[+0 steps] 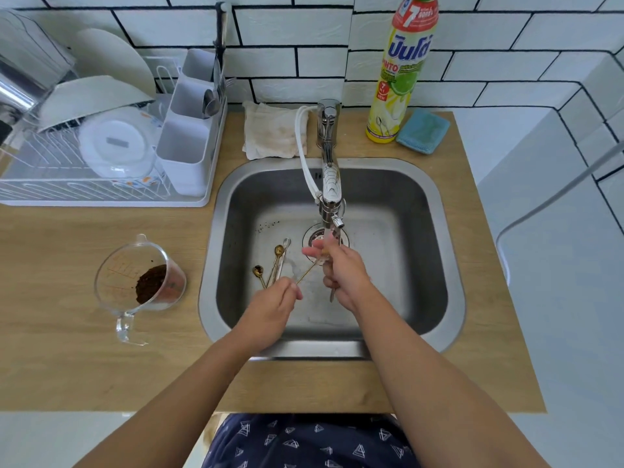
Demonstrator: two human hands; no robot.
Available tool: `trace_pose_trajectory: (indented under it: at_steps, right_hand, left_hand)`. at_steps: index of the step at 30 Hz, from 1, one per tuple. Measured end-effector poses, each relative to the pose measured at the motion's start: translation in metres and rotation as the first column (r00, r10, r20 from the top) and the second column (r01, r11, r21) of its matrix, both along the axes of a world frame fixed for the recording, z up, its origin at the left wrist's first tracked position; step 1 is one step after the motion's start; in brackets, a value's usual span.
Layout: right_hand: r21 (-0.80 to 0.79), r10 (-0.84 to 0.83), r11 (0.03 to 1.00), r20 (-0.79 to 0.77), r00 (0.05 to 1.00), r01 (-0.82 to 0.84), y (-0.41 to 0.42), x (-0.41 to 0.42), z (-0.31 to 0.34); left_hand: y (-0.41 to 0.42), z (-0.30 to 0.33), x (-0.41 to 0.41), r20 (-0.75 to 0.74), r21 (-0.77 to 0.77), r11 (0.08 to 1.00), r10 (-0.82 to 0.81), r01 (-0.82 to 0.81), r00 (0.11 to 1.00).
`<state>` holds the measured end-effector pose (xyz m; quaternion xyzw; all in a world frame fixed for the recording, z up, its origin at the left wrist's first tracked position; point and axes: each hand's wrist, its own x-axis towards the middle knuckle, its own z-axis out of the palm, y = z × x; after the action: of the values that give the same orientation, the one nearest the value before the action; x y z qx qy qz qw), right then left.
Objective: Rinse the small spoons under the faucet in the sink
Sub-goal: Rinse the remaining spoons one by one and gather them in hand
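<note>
Rinsing under faucet [329, 170]: gold spoon [306, 272], handle pinched by left hand [270, 307], bowl end gripped by right hand [341, 270]. More spoons [273, 265] (gold, silver) on sink [422, 204] floor. Measuring cup [138, 285] on counter.

The sink [449, 265] sits in the middle of the counter [84, 366]. The faucet [329, 157] stands at its 12 o'clock. Spoons [275, 265] lie in the sink toward 9 o'clock. A rack [101, 194] is at 10 o'clock, a cup [141, 285] at 9, a cloth [273, 130] at 12, a bottle [401, 72] and sponge [422, 130] at 1.
</note>
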<state>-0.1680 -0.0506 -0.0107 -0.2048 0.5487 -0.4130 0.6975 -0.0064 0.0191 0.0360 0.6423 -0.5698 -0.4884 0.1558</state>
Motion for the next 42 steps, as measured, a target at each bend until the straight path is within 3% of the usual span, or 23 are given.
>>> trace_pose_trajectory:
  at_steps: [1, 3, 5, 6, 8, 10, 12, 14, 19, 21, 23, 27, 34, 42]
  right_hand:
    - [0.001, -0.007, 1.0, 0.065, 0.998, 0.007, 0.001, -0.002, -0.001]
    - [-0.007, -0.006, 1.0, 0.134, 0.991, 0.007, 0.003, -0.003, 0.0]
    - [0.001, -0.02, 1.0, 0.146, 0.989, 0.02, 0.004, -0.003, 0.002]
    - [0.012, -0.039, 0.999, 0.153, 0.987, 0.038, 0.003, -0.002, 0.003]
    - [0.015, -0.045, 0.999, 0.157, 0.987, 0.043, 0.004, 0.002, 0.006]
    - [0.014, 0.02, 1.0, 0.133, 0.991, -0.022, 0.009, 0.01, 0.009]
    - [0.043, 0.066, 0.996, 0.124, 0.99, -0.072, 0.016, 0.018, 0.01]
    - [0.059, 0.03, 0.997, 0.148, 0.988, -0.039, 0.018, 0.02, 0.009]
    - [0.034, -0.262, 0.965, 0.133, 0.956, 0.26, 0.002, -0.004, 0.007]
    - [0.032, -0.329, 0.944, 0.132, 0.935, 0.328, -0.003, -0.016, 0.006]
    - [0.029, -0.336, 0.942, 0.082, 0.938, 0.335, -0.007, -0.023, 0.005]
    - [0.024, -0.304, 0.953, 0.068, 0.95, 0.303, -0.008, -0.027, 0.004]
    - [0.057, -0.253, 0.968, 0.182, 0.95, 0.246, -0.013, -0.034, -0.002]
    - [0.019, -0.157, 0.988, 0.16, 0.975, 0.155, -0.01, -0.041, -0.005]
  left_hand:
    - [0.0, 0.001, -0.003, -0.246, 0.185, 0.974, 0.176, -0.132, 0.953]
    - [0.001, 0.003, -0.004, -0.537, 0.539, 0.824, 0.495, -0.174, 0.683]
    - [0.0, 0.003, 0.001, -0.601, 0.677, 0.73, 0.621, -0.094, 0.503]
    - [-0.001, 0.001, 0.004, -0.607, 0.695, 0.715, 0.64, -0.077, 0.471]
    - [-0.005, -0.005, 0.003, -0.592, 0.655, 0.747, 0.601, -0.113, 0.537]
    - [-0.012, -0.01, -0.006, -0.507, 0.484, 0.856, 0.444, -0.182, 0.739]
    - [-0.02, -0.014, -0.022, -0.373, 0.273, 0.944, 0.281, -0.185, 0.885]
    - [-0.027, -0.017, -0.037, -0.28, 0.125, 0.979, 0.19, -0.161, 0.941]
    - [-0.041, -0.029, -0.032, -0.283, 0.109, 0.968, 0.249, -0.227, 0.926]
    - [-0.054, -0.043, -0.013, -0.014, 0.039, 0.989, 0.141, -0.14, 0.99]
    - [-0.068, -0.06, 0.007, 0.331, -0.011, 1.0, 0.021, -0.019, 0.944]
    - [-0.08, -0.086, 0.025, 0.592, 0.135, 0.99, -0.106, 0.031, 0.799]
    - [-0.083, -0.104, 0.024, 0.665, 0.131, 0.99, -0.125, 0.05, 0.736]
    - [-0.093, -0.097, 0.027, 0.539, 0.14, 0.99, -0.056, -0.023, 0.84]
